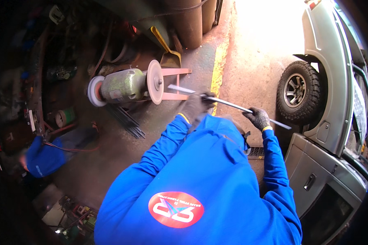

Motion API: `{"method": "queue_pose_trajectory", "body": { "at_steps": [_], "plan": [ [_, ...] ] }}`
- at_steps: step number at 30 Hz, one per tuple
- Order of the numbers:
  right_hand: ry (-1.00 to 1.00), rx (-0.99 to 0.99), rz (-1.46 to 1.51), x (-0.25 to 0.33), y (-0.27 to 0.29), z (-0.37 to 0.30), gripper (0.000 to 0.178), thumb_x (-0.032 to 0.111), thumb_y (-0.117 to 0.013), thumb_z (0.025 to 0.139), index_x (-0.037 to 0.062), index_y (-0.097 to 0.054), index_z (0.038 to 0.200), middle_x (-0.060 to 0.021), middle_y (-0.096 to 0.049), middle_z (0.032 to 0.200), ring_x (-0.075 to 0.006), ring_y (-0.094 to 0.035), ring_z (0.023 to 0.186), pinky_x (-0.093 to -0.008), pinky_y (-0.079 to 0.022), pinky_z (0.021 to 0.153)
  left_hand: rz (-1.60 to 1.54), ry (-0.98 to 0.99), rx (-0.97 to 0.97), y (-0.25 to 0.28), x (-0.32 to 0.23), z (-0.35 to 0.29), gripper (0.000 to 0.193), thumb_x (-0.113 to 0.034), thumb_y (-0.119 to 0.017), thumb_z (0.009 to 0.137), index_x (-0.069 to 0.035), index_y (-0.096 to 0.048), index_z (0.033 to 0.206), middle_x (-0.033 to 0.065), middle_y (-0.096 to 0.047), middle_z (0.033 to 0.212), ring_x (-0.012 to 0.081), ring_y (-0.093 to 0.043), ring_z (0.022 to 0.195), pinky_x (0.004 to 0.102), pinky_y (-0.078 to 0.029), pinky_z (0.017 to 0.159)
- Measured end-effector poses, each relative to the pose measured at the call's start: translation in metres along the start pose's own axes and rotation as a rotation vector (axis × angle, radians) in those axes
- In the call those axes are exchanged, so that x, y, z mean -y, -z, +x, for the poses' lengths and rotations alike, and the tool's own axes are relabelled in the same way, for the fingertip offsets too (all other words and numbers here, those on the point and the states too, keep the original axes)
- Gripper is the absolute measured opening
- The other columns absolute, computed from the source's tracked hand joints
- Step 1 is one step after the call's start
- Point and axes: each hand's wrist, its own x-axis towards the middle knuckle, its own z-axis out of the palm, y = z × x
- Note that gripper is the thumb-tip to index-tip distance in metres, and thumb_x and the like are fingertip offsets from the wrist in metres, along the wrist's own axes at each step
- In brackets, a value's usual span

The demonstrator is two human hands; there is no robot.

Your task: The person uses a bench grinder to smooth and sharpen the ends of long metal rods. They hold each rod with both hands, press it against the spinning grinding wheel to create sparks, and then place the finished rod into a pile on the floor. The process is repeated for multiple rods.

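A long, thin metal bar (231, 104) lies slantwise across the front of my body. My left hand (197, 104), in a dark glove, is closed on it nearer its left end, though motion blurs the fingers. Farther along, my right hand (259, 118), gloved too, grips the bar close to its right end. The bar's left tip is just right of the grinding wheel (155, 82) on a green bench grinder (124, 85), with a gap showing between them. A second, pale wheel (95, 91) sits on the grinder's far left side.
Below the grinder, several dark bars (126, 122) lie together. A yellow dustpan (171, 59) stands behind the pink metal stand (176, 72). On the right is a silver vehicle (329, 98) with a big tyre (300, 92). A co-worker in blue (49, 157) bends at left.
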Motion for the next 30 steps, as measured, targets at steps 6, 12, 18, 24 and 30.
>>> {"method": "queue_pose_trajectory", "body": {
  "at_steps": [6,12,18,24,30],
  "plan": [
    [-0.001,-0.485,0.411,-0.115,-0.028,-0.074,0.045,0.049,-0.062,0.091,0.0059,-0.074,0.094,-0.0095,-0.071,0.079,-0.0252,-0.066,0.074,-0.037,-0.051,0.069,1.079,-0.424,0.885,-0.213,0.067,-0.078,0.071,-0.039,-0.065,0.092,-0.012,-0.033,0.15,0.0117,-0.061,0.112,0.0209,-0.058,0.106,0.034,-0.047,0.094],
    [-0.384,-0.959,0.908,-0.117,-0.012,-0.172,0.064,0.062,-0.059,0.09,-0.0008,-0.072,0.088,-0.0035,-0.063,0.065,-0.0095,-0.052,0.052,-0.0249,-0.043,0.048,1.746,-0.363,1.19,-0.125,0.17,-0.035,0.047,-0.038,-0.044,0.1,-0.02,-0.045,0.144,0.0147,-0.065,0.119,0.034,-0.062,0.109,0.0471,-0.048,0.094],
    [-0.424,-0.987,1.452,-0.076,-0.039,-0.252,0.057,0.062,-0.059,0.09,0.0079,-0.063,0.073,0.0,-0.05,0.055,-0.0107,-0.048,0.048,-0.0253,-0.042,0.046,1.739,0.073,0.288,-0.089,0.236,-0.056,0.058,-0.049,-0.043,0.102,-0.017,-0.036,0.15,0.0255,-0.05,0.139,0.0374,-0.05,0.13,0.0431,-0.043,0.104],
    [-0.592,-0.857,2.06,-0.055,-0.116,-0.295,0.04,0.054,-0.063,0.091,0.0189,-0.055,0.073,0.006,-0.042,0.054,-0.0091,-0.041,0.044,-0.0223,-0.032,0.039,0.725,-0.357,0.571,-0.099,0.271,-0.13,0.049,-0.017,-0.059,0.099,-0.003,-0.044,0.143,0.0136,-0.054,0.139,0.0215,-0.049,0.131,0.0357,-0.041,0.11],
    [-0.613,-0.314,2.099,-0.059,-0.161,-0.334,0.054,0.062,-0.053,0.093,0.01,-0.062,0.08,0.0062,-0.04,0.052,-0.0101,-0.04,0.043,-0.0252,-0.033,0.04,0.685,-0.298,0.678,-0.109,0.289,-0.156,0.028,-0.011,-0.058,0.098,0.001,-0.059,0.124,0.0109,-0.064,0.122,0.02,-0.059,0.117,0.0353,-0.049,0.103]
  ]
}}
